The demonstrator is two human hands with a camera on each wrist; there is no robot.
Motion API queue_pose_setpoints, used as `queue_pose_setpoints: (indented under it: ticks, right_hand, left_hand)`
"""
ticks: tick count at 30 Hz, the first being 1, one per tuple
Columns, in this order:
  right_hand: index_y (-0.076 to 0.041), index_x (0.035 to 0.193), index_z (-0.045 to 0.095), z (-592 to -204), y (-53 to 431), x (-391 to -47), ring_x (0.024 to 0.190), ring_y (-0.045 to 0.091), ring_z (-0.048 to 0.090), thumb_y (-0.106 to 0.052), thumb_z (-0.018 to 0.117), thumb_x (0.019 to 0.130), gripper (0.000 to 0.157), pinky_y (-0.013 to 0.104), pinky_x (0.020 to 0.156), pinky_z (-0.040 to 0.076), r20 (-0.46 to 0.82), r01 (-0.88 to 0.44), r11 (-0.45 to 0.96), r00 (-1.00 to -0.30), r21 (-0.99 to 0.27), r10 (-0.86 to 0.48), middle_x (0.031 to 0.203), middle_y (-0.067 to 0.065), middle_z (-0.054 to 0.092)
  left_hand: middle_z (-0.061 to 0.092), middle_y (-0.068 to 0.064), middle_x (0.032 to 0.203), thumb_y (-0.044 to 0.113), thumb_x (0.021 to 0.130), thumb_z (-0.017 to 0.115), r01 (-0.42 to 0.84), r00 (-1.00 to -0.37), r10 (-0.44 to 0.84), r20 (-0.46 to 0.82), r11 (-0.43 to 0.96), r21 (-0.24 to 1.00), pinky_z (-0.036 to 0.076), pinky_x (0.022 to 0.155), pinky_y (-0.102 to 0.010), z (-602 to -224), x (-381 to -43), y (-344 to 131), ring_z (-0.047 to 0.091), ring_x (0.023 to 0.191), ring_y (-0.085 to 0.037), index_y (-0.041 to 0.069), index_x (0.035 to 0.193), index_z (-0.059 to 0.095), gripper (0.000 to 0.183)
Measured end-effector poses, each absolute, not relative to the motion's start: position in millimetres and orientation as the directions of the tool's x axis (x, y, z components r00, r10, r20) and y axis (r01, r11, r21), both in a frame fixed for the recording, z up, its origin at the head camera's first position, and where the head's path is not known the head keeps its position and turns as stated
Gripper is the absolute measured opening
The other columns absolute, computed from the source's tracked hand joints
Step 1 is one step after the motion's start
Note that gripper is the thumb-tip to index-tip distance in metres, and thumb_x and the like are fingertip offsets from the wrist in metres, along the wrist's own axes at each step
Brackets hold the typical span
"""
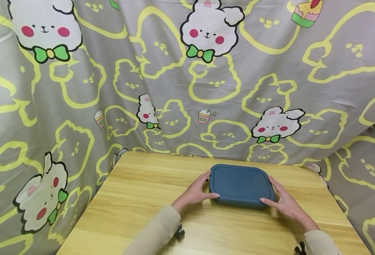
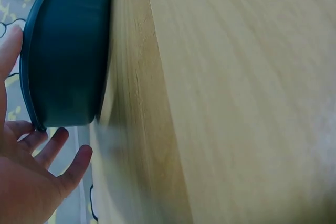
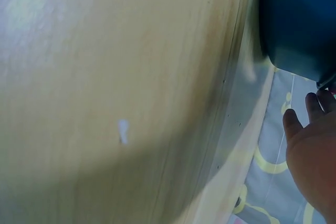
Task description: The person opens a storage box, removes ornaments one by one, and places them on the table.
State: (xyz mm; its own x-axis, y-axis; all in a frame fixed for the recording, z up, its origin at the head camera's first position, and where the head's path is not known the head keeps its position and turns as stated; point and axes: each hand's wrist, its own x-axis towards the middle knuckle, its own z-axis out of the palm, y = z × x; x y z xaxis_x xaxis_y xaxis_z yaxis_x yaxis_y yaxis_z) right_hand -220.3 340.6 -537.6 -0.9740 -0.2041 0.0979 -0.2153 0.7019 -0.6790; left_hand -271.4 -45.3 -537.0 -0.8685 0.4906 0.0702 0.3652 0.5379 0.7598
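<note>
A dark blue rectangular lunch box (image 1: 241,184) with rounded corners and a lid sits on the wooden table in the head view. At its left end my left hand (image 1: 195,190) grips the lid's rim, thumb at the front corner and fingers along the side. My right hand (image 1: 284,200) holds the opposite end the same way. From the left wrist, the box's smooth side (image 2: 71,51) shows above the left hand (image 2: 31,182), fingertips right at the rim. The right wrist view has the box (image 3: 299,19) at top right, with the right hand (image 3: 315,150) below it.
The wood-grain table (image 1: 136,198) reaches back to a grey curtain (image 1: 174,81) with cartoon rabbits, which hangs behind and along both sides. A small white scrap (image 3: 123,130) lies on the tabletop in the right wrist view. Dark straps (image 1: 179,232) sit at the sleeve cuffs.
</note>
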Motion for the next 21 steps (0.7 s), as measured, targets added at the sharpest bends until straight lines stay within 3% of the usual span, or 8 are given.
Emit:
queue_pose_setpoints:
  ticks: [11, 17, 19, 21]
  right_hand:
    - [-0.005, 0.167, 0.007, -536.6, 343.0, -222.3, 0.144, 0.067, 0.021, -0.032, 0.085, 0.086, 0.116, 0.083, 0.106, 0.027, 0.092, -0.237, 0.672, -0.965, -0.702, -0.244, 0.166, 0.038, 0.011]
    - [-0.003, 0.166, 0.006, -537.5, 345.0, -221.9, 0.145, 0.067, 0.017, -0.024, 0.089, 0.08, 0.121, 0.083, 0.108, 0.023, 0.101, -0.249, 0.621, -0.959, -0.743, -0.265, 0.166, 0.039, 0.008]
    - [-0.005, 0.167, 0.006, -538.8, 346.0, -221.5, 0.147, 0.066, 0.016, -0.022, 0.09, 0.08, 0.122, 0.068, 0.121, 0.022, 0.098, -0.248, 0.604, -0.958, -0.757, -0.27, 0.167, 0.037, 0.008]
    - [-0.006, 0.167, 0.006, -540.2, 347.0, -221.2, 0.147, 0.065, 0.016, -0.021, 0.091, 0.079, 0.123, 0.037, 0.127, 0.02, 0.101, -0.25, 0.593, -0.957, -0.766, -0.273, 0.167, 0.036, 0.008]
  left_hand:
    - [0.033, -0.007, 0.168, 0.049, 0.08, 0.089, 0.4, -0.86, 0.497, 0.114, 0.52, 0.755, 0.04, 0.12, -0.05, -540.4, -273.1, -42.3, 0.048, 0.143, -0.023, 0.015, 0.167, 0.018, 0.117]
    - [0.033, -0.006, 0.168, 0.05, 0.08, 0.088, 0.391, -0.862, 0.496, 0.106, 0.517, 0.761, 0.04, 0.12, -0.048, -538.9, -272.1, -41.1, 0.048, 0.142, -0.022, 0.015, 0.167, 0.018, 0.117]
    - [0.034, -0.006, 0.167, 0.049, 0.08, 0.088, 0.396, -0.862, 0.495, 0.113, 0.517, 0.759, 0.041, 0.12, -0.047, -539.2, -271.6, -41.4, 0.049, 0.142, -0.022, 0.015, 0.167, 0.019, 0.116]
    - [0.034, -0.006, 0.167, 0.047, 0.08, 0.089, 0.4, -0.861, 0.495, 0.12, 0.512, 0.76, 0.041, 0.119, -0.046, -539.8, -271.3, -41.6, 0.05, 0.141, -0.022, 0.014, 0.167, 0.02, 0.116]
